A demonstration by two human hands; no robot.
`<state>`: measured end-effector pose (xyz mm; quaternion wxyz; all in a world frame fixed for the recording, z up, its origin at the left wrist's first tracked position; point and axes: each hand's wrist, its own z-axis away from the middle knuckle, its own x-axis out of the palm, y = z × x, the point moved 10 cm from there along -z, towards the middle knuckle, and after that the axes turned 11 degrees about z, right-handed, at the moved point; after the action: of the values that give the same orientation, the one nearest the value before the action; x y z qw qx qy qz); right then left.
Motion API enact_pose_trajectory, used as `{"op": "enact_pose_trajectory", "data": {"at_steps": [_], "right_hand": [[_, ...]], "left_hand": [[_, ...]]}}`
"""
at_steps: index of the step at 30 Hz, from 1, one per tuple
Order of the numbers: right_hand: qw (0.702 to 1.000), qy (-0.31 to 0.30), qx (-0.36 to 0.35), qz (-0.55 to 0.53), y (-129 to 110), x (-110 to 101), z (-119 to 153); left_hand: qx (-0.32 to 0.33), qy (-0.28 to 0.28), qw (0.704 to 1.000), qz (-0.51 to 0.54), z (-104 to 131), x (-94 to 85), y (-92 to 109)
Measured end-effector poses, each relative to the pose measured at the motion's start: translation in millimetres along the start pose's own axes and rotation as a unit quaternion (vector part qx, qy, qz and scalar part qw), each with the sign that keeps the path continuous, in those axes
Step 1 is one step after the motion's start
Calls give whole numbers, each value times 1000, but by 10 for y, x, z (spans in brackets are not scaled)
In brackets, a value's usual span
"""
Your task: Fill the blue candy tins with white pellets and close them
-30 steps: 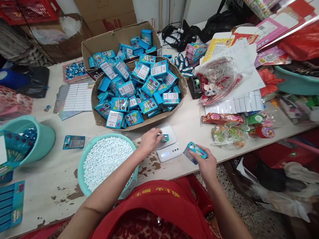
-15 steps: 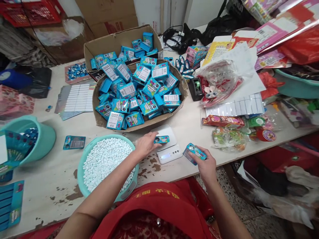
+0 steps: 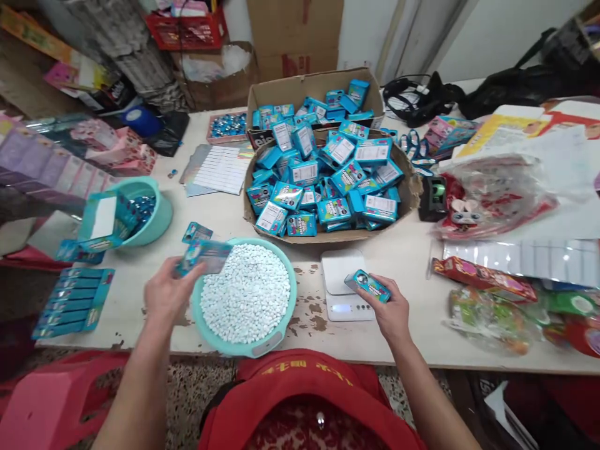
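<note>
From my head view, my left hand [image 3: 165, 289] has its fingers closed on a flat, blue printed piece with a paler end [image 3: 206, 255], blurred enough that I cannot tell whether it is a card or a folded box. It is up over the left rim of a round, turquoise plastic bowl [image 3: 291, 284] filled with small white pellets [image 3: 248, 294]. Its long axis runs roughly sideways, the pale end pointing right across the pellets, away from my palm. Just beyond it, a similar blue printed card [image 3: 197, 232] lies on the pale, scuffed tabletop [image 3: 407, 256], much nearer my left hand than my right.

My right hand [image 3: 394, 309] grips a small blue cardboard box with printed lettering [image 3: 371, 286], thumb and fingers around its right end. Its long axis slants from far left down to near right, the free end reaching over the right side of a flat white plastic scale [image 3: 338, 265]. Bowl and scale both sit between my hands, the bowl by my left, the scale by my right. Beyond them, many blue boxes [image 3: 334, 209] are heaped in an open brown cardboard carton [image 3: 414, 192].
</note>
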<state>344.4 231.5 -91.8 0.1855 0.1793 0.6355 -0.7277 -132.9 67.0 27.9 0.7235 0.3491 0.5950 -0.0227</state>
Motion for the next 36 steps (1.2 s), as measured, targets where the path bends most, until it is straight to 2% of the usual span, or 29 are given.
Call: {"op": "enact_pose_trajectory", "data": {"at_steps": [2, 3, 4, 6, 10, 12, 14, 16, 18, 20, 22, 24, 27, 29, 31, 33, 36], "right_hand": [[1000, -11, -10, -1, 3, 211, -127], [1000, -15, -15, 0, 7, 304, -186], [1000, -19, -20, 2, 10, 387, -238], [999, -26, -31, 9, 13, 503, -316], [997, -72, -20, 11, 65, 600, -348], [997, -75, -9, -12, 108, 532, -325], [999, -34, 7, -38, 189, 342, -299], [997, 25, 43, -56, 344, 104, -255], [991, 70, 88, -73, 536, -98, -189], [984, 97, 124, -85, 708, -235, -114], [980, 109, 144, -90, 827, -310, -46], [978, 109, 151, -90, 895, -333, 5], [978, 104, 155, -91, 938, -324, 56], [978, 100, 157, -92, 950, -311, 73], [979, 97, 155, -90, 949, -303, 74], [980, 95, 153, -89, 945, -293, 62], [981, 89, 146, -89, 924, -259, 26]], "left_hand": [[-102, 44, 992, -59, -146, -253, -624], [-142, 56, 986, -74, -194, -285, -893], [-170, 66, 980, -79, -233, -264, -1122], [-193, 81, 976, -56, -304, -103, -1445], [-182, 89, 978, 43, -421, 309, -1708], [-196, 74, 976, 52, -454, 415, -1768], [-219, 57, 974, 22, -459, 416, -1799], [-229, 58, 971, -18, -430, 323, -1772], [-215, 62, 974, -36, -378, 240, -1653], [-172, 25, 984, -32, -312, 307, -1425], [-106, -48, 993, -16, -210, 533, -1094], [-11, -126, 992, -2, -54, 847, -667], [141, -226, 964, 4, 273, 1326, -53], [196, -263, 945, -16, 450, 1551, 168], [209, -278, 937, -32, 527, 1667, 230], [194, -283, 939, -12, 522, 1683, 197], [99, -275, 948, 126, 414, 1582, 2]]}}
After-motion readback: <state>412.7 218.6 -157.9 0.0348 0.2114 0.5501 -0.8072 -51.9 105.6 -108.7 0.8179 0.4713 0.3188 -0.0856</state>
